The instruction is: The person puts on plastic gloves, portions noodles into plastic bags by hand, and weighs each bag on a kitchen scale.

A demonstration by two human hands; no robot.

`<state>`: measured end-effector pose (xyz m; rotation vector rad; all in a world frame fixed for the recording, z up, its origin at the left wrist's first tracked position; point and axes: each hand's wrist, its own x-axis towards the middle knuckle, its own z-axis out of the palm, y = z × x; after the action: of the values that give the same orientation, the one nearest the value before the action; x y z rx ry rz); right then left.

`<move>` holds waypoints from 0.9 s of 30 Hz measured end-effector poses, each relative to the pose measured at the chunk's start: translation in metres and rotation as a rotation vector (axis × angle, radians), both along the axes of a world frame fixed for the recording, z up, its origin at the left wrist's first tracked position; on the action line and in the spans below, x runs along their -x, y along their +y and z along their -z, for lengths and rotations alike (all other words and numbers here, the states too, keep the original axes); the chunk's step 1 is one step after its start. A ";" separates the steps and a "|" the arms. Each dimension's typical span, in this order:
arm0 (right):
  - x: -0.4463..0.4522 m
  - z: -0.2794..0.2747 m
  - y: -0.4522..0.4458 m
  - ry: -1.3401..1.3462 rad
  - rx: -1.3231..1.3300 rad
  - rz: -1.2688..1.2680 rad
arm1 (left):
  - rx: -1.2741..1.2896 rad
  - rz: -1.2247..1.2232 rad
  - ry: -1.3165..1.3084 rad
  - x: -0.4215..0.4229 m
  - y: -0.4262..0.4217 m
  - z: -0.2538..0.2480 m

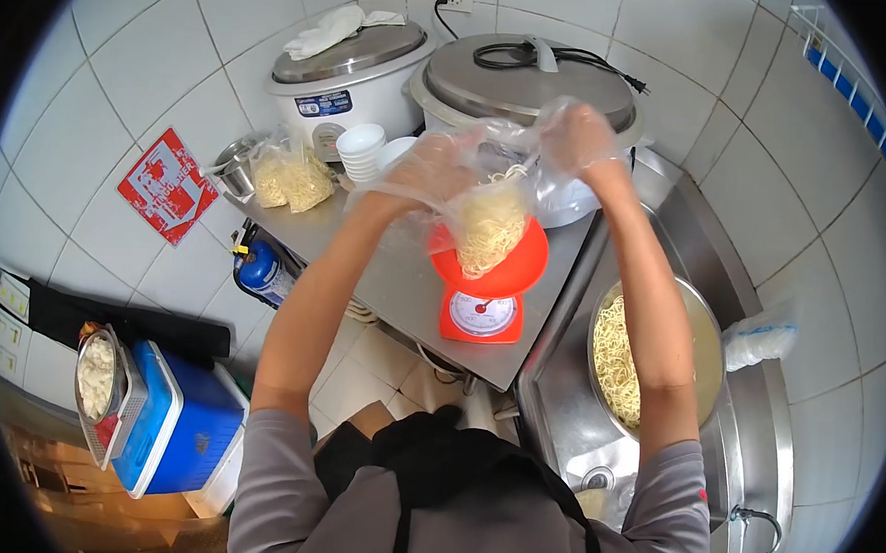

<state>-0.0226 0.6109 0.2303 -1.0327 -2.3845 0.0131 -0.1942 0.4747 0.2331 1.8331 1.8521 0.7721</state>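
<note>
Both my hands wear loose clear plastic gloves. My left hand (440,174) is closed on one side of the top of a clear plastic bag of noodles (493,227). On the other side, raised higher, my right hand (576,141) grips the bag's upper edge. The noodles hang in a clump over the orange-red pan (518,275) of a kitchen scale (482,316), and the bag's bottom appears to touch the pan. Fingertips are partly hidden by the crumpled plastic.
Behind stand two large rice cookers (347,96). White bowls (360,150) and filled noodle bags (293,177) are on the steel table (387,294). A big pot of noodles (617,361) sits in the sink at right. A blue cooler (190,423) stands lower left.
</note>
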 end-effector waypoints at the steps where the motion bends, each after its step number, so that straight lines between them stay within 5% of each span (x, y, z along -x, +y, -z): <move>1: -0.004 -0.006 0.000 0.078 0.017 0.001 | -0.016 0.015 0.062 0.005 0.000 0.000; 8: 0.007 0.001 -0.024 -0.020 0.259 -0.365 | 0.107 0.033 0.024 -0.007 -0.011 -0.009; 12: 0.006 0.009 -0.001 -0.091 0.078 -0.182 | -0.090 0.048 0.030 -0.002 -0.010 -0.004; 15: -0.011 -0.028 -0.036 -0.047 0.323 -0.232 | -0.075 0.039 0.037 -0.002 -0.014 -0.006; 18: -0.023 -0.016 -0.045 0.260 0.351 -0.172 | 0.006 0.036 0.034 -0.007 -0.017 -0.010; 19: -0.029 -0.024 -0.040 0.162 0.526 -0.134 | 0.041 0.045 -0.007 -0.006 -0.015 -0.009; 22: -0.058 -0.030 -0.044 -0.032 0.509 -0.070 | 0.073 0.065 -0.043 -0.001 -0.012 -0.006; 23: -0.076 -0.025 -0.046 -0.049 0.667 -0.054 | 0.072 0.070 -0.040 -0.001 -0.011 -0.006; 25: -0.119 0.015 -0.048 -0.041 0.447 -0.035 | 0.067 0.040 -0.070 -0.004 -0.012 -0.008; 27: -0.171 0.076 -0.037 -0.222 0.522 0.090 | -0.005 0.019 -0.045 -0.002 -0.008 -0.004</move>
<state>0.1479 0.5736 0.1543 -1.4391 -2.5971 0.5387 -0.1923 0.4669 0.2367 1.8183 1.8038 0.8058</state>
